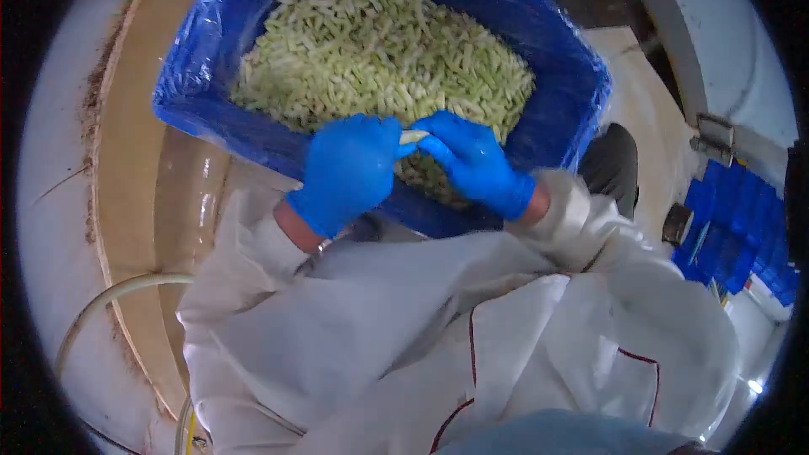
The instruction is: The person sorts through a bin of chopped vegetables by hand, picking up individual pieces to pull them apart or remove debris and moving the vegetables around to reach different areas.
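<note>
Both my hands wear blue gloves and meet over the near side of a blue crate [556, 76] lined with clear plastic film. A heap of short, pale green pieces [388, 42] lies in the crate; they look like cut vegetable, but I cannot make out the kind. My left hand [350, 167] is closed on one end of a pale green piece [412, 136]. At its other end, the fingers of my right hand [474, 158] pinch the same piece. My fingers partly cover it.
Stacked blue crates [733, 219] stand at the far right. A pale hose [126, 288] curves along the lower left, beside a tan curved edge [126, 160]. A dark trouser leg or boot [613, 167] shows right of the crate. My white apron [404, 320] fills the near side.
</note>
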A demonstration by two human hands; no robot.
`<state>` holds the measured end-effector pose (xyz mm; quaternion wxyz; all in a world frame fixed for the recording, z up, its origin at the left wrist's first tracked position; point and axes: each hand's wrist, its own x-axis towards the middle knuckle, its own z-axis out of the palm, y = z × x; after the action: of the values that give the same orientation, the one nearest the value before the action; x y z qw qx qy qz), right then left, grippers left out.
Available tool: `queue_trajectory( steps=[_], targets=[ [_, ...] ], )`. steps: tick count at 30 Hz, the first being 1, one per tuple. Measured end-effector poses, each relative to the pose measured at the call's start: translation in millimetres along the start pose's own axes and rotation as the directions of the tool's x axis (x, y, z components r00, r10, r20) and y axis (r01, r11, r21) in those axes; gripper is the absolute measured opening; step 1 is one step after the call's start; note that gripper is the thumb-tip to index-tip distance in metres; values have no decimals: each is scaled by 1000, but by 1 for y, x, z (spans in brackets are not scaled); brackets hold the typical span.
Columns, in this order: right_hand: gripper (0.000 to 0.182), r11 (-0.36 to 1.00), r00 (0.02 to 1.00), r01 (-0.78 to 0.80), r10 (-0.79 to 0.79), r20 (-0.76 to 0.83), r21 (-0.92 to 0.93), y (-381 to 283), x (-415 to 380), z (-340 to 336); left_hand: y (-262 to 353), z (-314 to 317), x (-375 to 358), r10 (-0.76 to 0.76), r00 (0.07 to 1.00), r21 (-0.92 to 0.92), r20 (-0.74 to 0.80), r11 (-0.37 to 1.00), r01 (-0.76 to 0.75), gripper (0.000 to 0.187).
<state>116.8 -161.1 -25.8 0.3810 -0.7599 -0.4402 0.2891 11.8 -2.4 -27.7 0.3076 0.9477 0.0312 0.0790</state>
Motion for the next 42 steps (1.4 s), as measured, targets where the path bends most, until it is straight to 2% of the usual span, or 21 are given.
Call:
queue_trajectory(
  steps=[1, 2, 4, 5, 8, 11, 13, 14, 16, 18, 21, 24, 27, 30, 33, 35, 36, 38, 39, 40, 42],
  targets=[
    [21, 974, 988, -106, 126, -89, 199, -5, -2, 9, 1, 1, 0, -30, 999, 10, -38, 999, 30, 17],
    [22, 921, 972, -191, 226, -66, 339, -7, -1, 17, 3, 1, 0, -58, 996, 14, -68, 998, 59, 16],
    [24, 737, 915, -338, 403, 20, 585, -6, 3, 29, 5, -5, 7, -57, 998, 51, -25, 997, 58, 12],
    [25, 616, 885, -391, 456, 95, 684, -6, 3, 35, 4, -8, 9, -57, 998, 66, -1, 996, 57, 10],
    [22, 126, 727, -592, 509, 460, 796, 9, -1, 37, -4, -4, 11, 20, 989, 104, -144, 995, -5, 10],
    [22, 453, 809, -569, 457, 370, 686, 41, -4, 26, -35, -15, 10, -69, 964, 34, -256, 996, 80, 23],
    [27, 579, 848, -517, 450, 281, 631, 49, -7, 19, -68, -14, 8, -162, 911, 35, -379, 981, 189, 34],
    [31, 633, 863, -491, 444, 239, 599, 52, -10, 18, -71, -15, 6, -175, 931, 152, -320, 961, 233, 36],
    [31, 657, 857, -510, 439, 269, 555, 56, -15, 17, -63, -41, 16, -217, 953, 396, -211, 872, 287, 42],
    [31, 688, 857, -516, 419, 301, 510, 60, -13, 16, -64, -38, 15, -156, 960, 410, -231, 879, 242, 38],
    [27, 836, 888, -443, 359, 286, 324, 61, -11, 16, -81, -40, 9, -77, 964, 420, -255, 889, 183, 35],
    [24, 955, 954, -280, 265, 143, 96, 72, -5, 2, -107, -48, 0, -71, 952, 427, -298, 882, 200, 33],
    [35, 924, 922, -383, 384, 48, -24, 93, 18, -25, -112, -55, -7, -105, 939, 455, -327, 854, 254, 27],
    [61, 859, 945, -305, 221, -240, -411, 154, 29, -24, -112, -55, -15, -145, 932, 432, -333, 855, 288, 21],
    [87, 708, 845, -535, 430, -319, -461, 152, 70, 18, -111, -55, -13, -171, 921, 382, -349, 872, 307, 17],
    [97, 867, 921, -356, 263, -287, -349, 141, 111, 40, -111, -56, -12, -167, 913, 365, -373, 878, 310, 15],
    [95, 882, 909, -367, 273, -314, -296, 133, 135, 52, -112, -55, -12, -157, 907, 360, -390, 881, 307, 15],
    [92, 932, 939, -282, 220, -264, -227, 116, 163, 86, -113, -52, -12, -160, 897, 332, -412, 890, 312, 14],
    [90, 963, 972, -179, 142, -188, -203, 107, 169, 102, -115, -52, -13, -174, 891, 313, -420, 893, 322, 14],
    [80, 973, 995, 1, -23, -93, -229, 90, 163, 111, -116, -52, -14, -191, 886, 291, -423, 897, 333, 13],
    [64, 959, 974, 225, -224, 28, -174, 59, 139, 126, -116, -53, -15, -217, 880, 264, -423, 899, 349, 12]
  ],
)
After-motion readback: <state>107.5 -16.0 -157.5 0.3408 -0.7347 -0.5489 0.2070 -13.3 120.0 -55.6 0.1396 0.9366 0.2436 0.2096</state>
